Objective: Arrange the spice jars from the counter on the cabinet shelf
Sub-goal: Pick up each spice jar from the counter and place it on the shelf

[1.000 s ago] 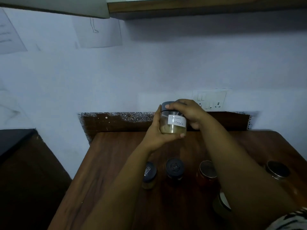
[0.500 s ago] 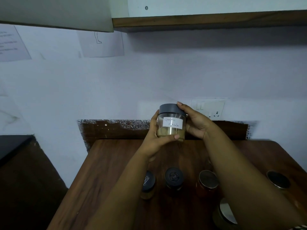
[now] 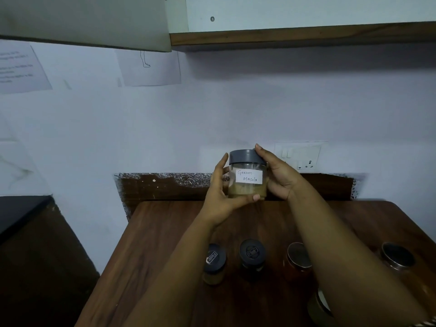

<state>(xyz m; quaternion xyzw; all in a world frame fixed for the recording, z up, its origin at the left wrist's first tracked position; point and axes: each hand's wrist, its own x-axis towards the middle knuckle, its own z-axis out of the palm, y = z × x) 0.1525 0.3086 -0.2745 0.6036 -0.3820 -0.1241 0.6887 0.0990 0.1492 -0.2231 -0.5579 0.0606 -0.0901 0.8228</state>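
Observation:
A glass spice jar (image 3: 247, 175) with a grey lid and a white label reading "Garam Masala" is held upright above the far side of the wooden counter (image 3: 165, 244). My left hand (image 3: 219, 194) cups its left side and bottom. My right hand (image 3: 280, 175) holds its right side and lid. Several more jars stand on the counter below my arms: two grey-lidded ones (image 3: 214, 263) (image 3: 252, 256), a metal-lidded one (image 3: 298, 259) with reddish contents, another metal-lidded one (image 3: 397, 257) at the right, and one (image 3: 318, 308) partly hidden under my right arm. The cabinet shelf's wooden edge (image 3: 302, 35) is overhead.
An open cabinet door (image 3: 85, 22) hangs at the upper left. A wall switch and socket plate (image 3: 304, 156) sits behind the held jar. Paper sheets (image 3: 148, 67) are stuck to the wall. A dark surface (image 3: 21, 211) lies at the left.
Both hands have lifted the jar a little and turned its label toward me. My right hand slid from the lid top to the jar's side. The view has tilted upward, showing more of the cabinet.

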